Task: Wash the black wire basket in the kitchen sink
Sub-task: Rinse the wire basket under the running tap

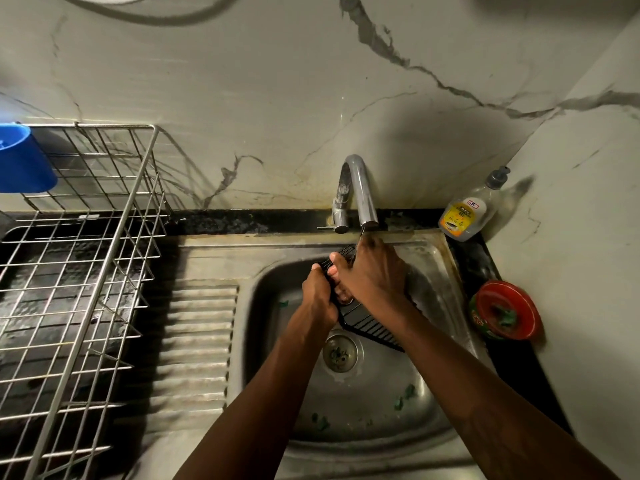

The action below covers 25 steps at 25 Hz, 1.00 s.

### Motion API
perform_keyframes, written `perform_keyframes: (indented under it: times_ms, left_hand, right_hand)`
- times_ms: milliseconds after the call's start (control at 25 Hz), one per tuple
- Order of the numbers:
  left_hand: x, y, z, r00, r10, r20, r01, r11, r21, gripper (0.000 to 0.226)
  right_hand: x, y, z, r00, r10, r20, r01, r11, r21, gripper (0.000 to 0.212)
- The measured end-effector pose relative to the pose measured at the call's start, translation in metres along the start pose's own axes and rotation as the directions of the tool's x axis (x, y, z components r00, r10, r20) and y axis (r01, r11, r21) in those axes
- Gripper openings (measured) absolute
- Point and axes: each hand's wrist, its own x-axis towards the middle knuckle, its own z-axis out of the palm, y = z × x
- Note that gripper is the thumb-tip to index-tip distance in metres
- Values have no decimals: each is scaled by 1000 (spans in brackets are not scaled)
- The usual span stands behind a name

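Black wire in thin parallel bars, so the basket (375,329) looks light and stiff, though probably slick when wet. It's held tilted over the dull stainless sink (381,393), toward 12 o'clock, just under the chrome faucet (360,188). Left hand (320,296) is clamped around its 9 o'clock edge, and right hand (374,271) curls over the top. I'd grab the rim frame, not the thin bars. Steel rack (86,254) sits at 9 o'clock.

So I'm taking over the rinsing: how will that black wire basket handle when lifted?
Probably stiff: the black wire basket shows straight ribs while the left hand and right hand grip it. Likely light, being open wire. Possibly slippery, held in the sink below the tap.
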Motion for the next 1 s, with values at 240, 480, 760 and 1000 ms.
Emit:
perform_keyframes:
  times_ms: [240, 480, 760, 1000]
  left_hand:
    - [35, 10, -37, 955, 139, -261, -1, 885, 466, 48]
    - [60, 5, -62, 890, 257, -378, -9, 837, 547, 60]
    - [41, 11, -71, 796, 408, -447, -56, 785, 617, 59]
    - [38, 17, -79, 788, 417, -453, -35, 765, 643, 66]
  right_hand:
    - [-25, 1, 57, 913, 122, 389, -314, 820, 479, 85]
    - [-9, -16, 89, 845, 309, 436, -513, 699, 499, 73]
    - [16, -13, 107, 614, 565, 551, -785, 515, 345, 77]
    - [0, -43, 119, 750, 436, 498, -648, 636, 419, 81]
